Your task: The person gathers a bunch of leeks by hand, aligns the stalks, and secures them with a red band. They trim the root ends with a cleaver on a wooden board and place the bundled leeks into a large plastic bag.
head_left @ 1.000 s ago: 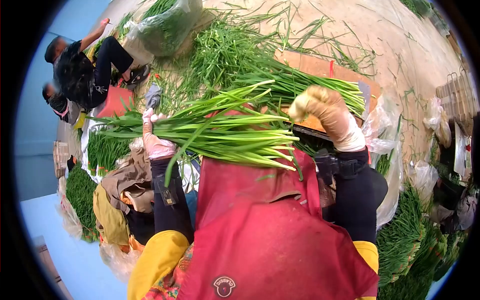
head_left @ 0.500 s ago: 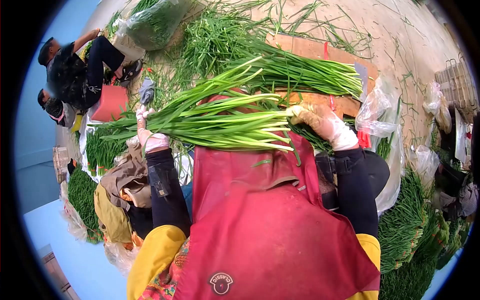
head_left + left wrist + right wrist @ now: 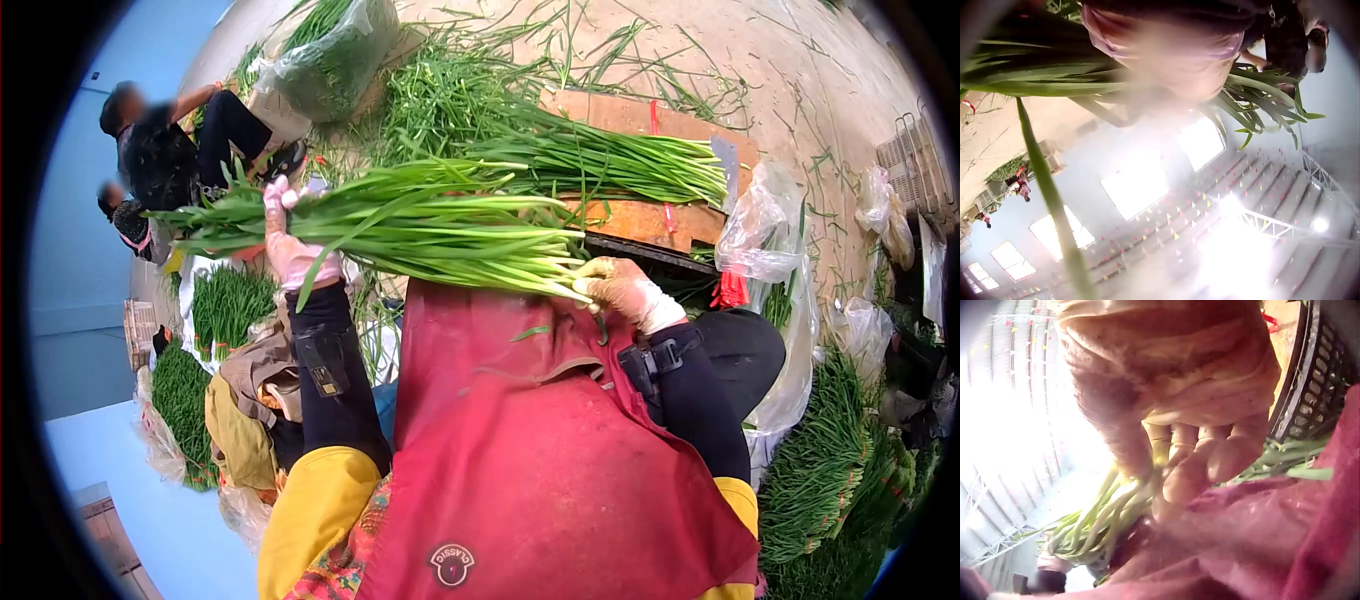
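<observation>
A loose bunch of garlic chives [image 3: 450, 235] lies crosswise above the red apron [image 3: 560, 430], pale stem ends to the right. My gloved left hand [image 3: 290, 258] grips it near the leafy end, thumb and fingertips showing above the leaves. At the stem ends, my gloved right hand [image 3: 630, 292] pinches some of the lower stems between thumb and bent fingers. From close by, the right wrist view shows this right hand [image 3: 1172, 375] with pale stems [image 3: 1110, 512] running away from its thumb. Leaves [image 3: 1041, 75] stick out on both sides of the left hand in the left wrist view.
More chives [image 3: 640, 165] lie on a wooden board [image 3: 690, 232] over a dark crate [image 3: 1304, 381]. A clear plastic bag [image 3: 765, 225] hangs at its right. Loose chives [image 3: 430, 105] cover the floor ahead. Another person [image 3: 160, 150] sits at the far left.
My right hand has come down from above the stem ends and now pinches lower stems. My left hand has moved up and slightly left, raising the leafy end.
</observation>
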The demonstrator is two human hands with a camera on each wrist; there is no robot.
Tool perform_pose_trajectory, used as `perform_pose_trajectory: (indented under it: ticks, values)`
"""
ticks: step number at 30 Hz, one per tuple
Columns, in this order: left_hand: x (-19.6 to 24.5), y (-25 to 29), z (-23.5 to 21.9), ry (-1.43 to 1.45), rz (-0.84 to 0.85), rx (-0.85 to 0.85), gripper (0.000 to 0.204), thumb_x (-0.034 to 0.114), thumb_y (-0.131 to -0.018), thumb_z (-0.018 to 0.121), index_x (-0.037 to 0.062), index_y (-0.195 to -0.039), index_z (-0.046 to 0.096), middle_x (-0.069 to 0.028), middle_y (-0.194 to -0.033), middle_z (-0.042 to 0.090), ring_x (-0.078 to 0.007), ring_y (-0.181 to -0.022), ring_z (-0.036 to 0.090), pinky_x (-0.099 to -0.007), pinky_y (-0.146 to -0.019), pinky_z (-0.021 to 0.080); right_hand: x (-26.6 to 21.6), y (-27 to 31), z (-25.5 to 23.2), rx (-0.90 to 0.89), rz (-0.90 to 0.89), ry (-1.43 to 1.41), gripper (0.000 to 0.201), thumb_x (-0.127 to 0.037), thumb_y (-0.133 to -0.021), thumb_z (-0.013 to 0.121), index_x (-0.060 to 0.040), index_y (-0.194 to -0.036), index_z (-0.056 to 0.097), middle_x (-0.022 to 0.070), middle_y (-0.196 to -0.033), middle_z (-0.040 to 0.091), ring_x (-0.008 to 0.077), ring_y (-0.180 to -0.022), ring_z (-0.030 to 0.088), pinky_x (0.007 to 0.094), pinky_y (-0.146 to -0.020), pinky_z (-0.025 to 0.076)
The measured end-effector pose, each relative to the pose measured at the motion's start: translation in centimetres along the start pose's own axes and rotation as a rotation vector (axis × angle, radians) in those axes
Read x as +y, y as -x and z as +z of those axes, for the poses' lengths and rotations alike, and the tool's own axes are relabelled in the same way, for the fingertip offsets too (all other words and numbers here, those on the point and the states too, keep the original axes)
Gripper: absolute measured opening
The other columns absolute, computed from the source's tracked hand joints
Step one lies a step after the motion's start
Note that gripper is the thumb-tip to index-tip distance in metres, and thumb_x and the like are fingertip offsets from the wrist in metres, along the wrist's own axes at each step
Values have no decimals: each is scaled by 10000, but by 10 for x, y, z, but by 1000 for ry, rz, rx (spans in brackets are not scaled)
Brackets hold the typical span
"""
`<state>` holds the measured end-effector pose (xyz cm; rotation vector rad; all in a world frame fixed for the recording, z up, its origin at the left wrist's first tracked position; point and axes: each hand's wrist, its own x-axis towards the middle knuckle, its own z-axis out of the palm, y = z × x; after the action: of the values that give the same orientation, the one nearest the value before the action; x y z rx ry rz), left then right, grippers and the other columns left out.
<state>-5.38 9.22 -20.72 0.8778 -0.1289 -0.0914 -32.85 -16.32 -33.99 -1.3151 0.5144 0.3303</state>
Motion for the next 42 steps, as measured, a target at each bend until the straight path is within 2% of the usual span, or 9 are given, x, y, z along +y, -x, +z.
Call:
perform_pose_trajectory:
  ticks: [3, 7, 12, 18, 22, 28, 34, 39, 42]
  values:
    - [22, -11, 54, 119, -58, -266, 203, 226, -947, 508, 43, -1008, 570, 5, -736, 551, -151, -716, 543, -362, -771, 477, 15, 6, -17, 82, 14, -115, 228, -163, -871, 571, 4, -1009, 643, 30, -723, 618, 72, -577, 532, 201, -524, 425]
    - [35, -9, 128, 41, 87, -439, 224, 221, -947, 508, 33, -1046, 575, 14, -742, 557, -141, -728, 538, -374, -808, 460, -16, 33, -11, -227, -76, -132, 374, -346, -913, 539, -57, -1133, 627, 74, -908, 674, 109, -745, 617, 232, -640, 483]
    - [42, 28, 179, 18, 201, -679, 240, 212, -934, 518, 14, -1065, 558, -20, -754, 532, -210, -779, 538, -438, -857, 443, -22, 17, 17, -506, -275, -424, 696, -506, -884, 512, -110, -1422, 317, 141, -1245, 542, 227, -1084, 551, 323, -890, 435]
    - [55, 47, 112, -759, 337, -1538, 153, 236, -814, 663, 91, -826, 616, -105, -1093, 537, -367, -1167, 441, -516, -1069, 242, 11, -8, 4, -471, -455, -890, 1006, -708, -705, 584, -132, -1444, 217, 159, -1413, 359, 315, -1228, 421, 490, -1018, 324]
    - [48, 75, -4, -1184, -234, -1876, 296, 194, -742, 716, 230, -1036, 712, -93, -1283, 499, -393, -1265, 365, -477, -1097, 185, 47, -31, 16, -199, -307, -1058, 840, -545, -731, 692, -134, -1377, 345, 100, -1327, 468, 309, -1167, 490, 505, -969, 383]
    - [63, 120, -50, -1074, -541, -1701, 311, 188, -879, 506, 155, -1151, 653, -77, -1393, 433, -355, -1368, 226, -466, -1130, 84, 38, -42, 25, -181, -318, -1126, 547, -399, -865, 607, -89, -1290, 456, 79, -1263, 527, 265, -1128, 518, 428, -960, 414]
    - [81, 94, -36, -790, -1035, -1454, 468, 300, -780, 658, 57, -1178, 616, -116, -1362, 466, -288, -1372, 240, -475, -1132, 89, 31, -71, 31, -100, -429, -1299, 478, -295, -869, 627, -73, -1266, 479, 70, -1250, 541, 225, -1129, 520, 366, -986, 407]
    - [79, 66, -90, -593, -1301, -923, 568, 262, -665, 762, -84, -1091, 616, -185, -1116, 625, -337, -1159, 510, -440, -1061, 297, -4, -74, 32, -66, -475, -1177, 412, -273, -881, 608, -90, -1237, 514, 61, -1210, 571, 228, -1106, 540, 374, -961, 432]
    - [80, 34, -141, -982, -1217, -1070, 427, 248, -766, 688, -33, -1082, 633, -129, -1140, 626, -258, -1135, 548, -389, -977, 414, -17, -79, 36, -12, -493, -1131, 414, -286, -879, 607, -85, -1230, 516, 58, -1204, 573, 227, -1099, 542, 383, -947, 442]
